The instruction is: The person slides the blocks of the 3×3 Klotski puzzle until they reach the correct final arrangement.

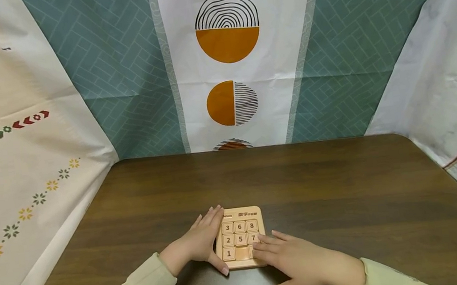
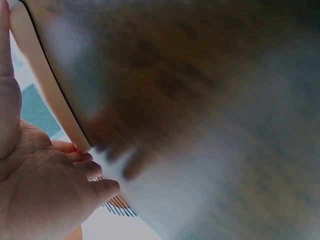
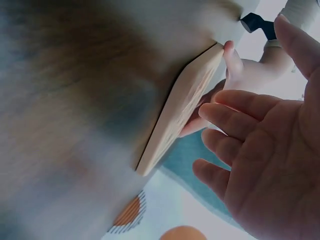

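Observation:
A wooden number slide puzzle (image 1: 246, 262) lies flat on the dark table. Its tiles read 3, 6, 8 on top and 2, 5, 7 below. The bottom row has a 1 at left, a bare slot in the middle and a tile mostly covered by fingers at right. My left hand (image 1: 203, 239) holds the puzzle's left side, thumb by the near corner and fingers along the far end. From the right, my right hand (image 1: 297, 259) reaches over the lower right tiles with extended fingers, fingertips right at the covered tile. The right wrist view shows the puzzle's side (image 3: 175, 110).
The brown wooden table (image 1: 343, 186) extends around the puzzle. Behind it hangs a green and white patterned cloth (image 1: 128, 78). Pale cloths (image 1: 26, 184) drape along the left and right sides.

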`<act>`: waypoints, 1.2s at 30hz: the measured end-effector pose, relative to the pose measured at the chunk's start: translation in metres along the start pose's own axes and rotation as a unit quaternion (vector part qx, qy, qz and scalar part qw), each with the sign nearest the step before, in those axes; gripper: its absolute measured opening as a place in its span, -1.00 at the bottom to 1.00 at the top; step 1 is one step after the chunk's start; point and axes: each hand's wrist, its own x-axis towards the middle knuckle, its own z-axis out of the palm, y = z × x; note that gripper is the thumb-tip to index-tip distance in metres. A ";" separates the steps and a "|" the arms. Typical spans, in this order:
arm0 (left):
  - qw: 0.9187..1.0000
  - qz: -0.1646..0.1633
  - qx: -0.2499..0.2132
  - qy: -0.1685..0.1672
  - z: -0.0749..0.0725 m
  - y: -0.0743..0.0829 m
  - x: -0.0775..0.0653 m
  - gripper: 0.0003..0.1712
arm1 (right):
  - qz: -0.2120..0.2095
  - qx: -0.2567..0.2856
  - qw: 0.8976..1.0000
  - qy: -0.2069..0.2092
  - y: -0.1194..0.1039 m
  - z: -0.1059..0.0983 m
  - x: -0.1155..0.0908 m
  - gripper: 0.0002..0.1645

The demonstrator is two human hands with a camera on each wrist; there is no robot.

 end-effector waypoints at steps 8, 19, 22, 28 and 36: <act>1.000 -0.004 -0.004 -0.005 0.001 -0.001 0.000 0.62 | -0.009 -0.010 1.000 0.024 0.005 0.006 -0.009 -0.09; 1.000 -0.011 -0.009 -0.011 0.001 0.000 -0.001 0.62 | -0.002 0.009 1.000 0.011 0.008 0.010 -0.009 -0.07; 1.000 -0.011 -0.010 -0.010 0.001 0.000 0.000 0.62 | -0.001 0.006 1.000 0.013 0.007 0.010 -0.008 -0.08; 1.000 -0.009 -0.001 -0.004 0.000 -0.001 -0.001 0.61 | -0.022 -0.019 0.999 0.027 -0.001 0.008 0.001 -0.08; 1.000 0.002 0.008 -0.002 0.001 0.000 -0.001 0.61 | -0.059 -0.054 0.997 0.017 -0.012 0.011 0.034 -0.12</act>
